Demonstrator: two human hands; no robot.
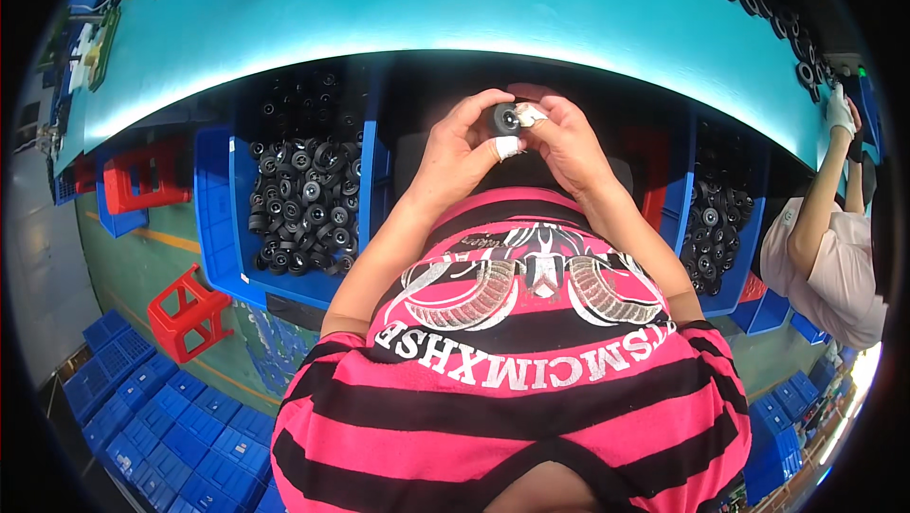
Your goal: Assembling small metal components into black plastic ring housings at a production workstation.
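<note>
A small black toy-like wheel [505, 119] with a shiny hub is held up in front of my chest, just below the table's near edge. My left hand [462, 143] is closed around its left side, the thumb below it. From the other side my right hand [569, 138] grips the same wheel, its thumb and fingers bent against it. White tape wraps the left thumb tip and a digit of the right hand. My fingers hide part of the wheel's rim.
A blue bin [220, 219] of black wheels stands left of me, another blue bin [725, 290] right. The turquoise table [379, 1] bears hubs and tyres along its far side. A red stool [187, 312] stands at left; a co-worker [825, 247] sits at right.
</note>
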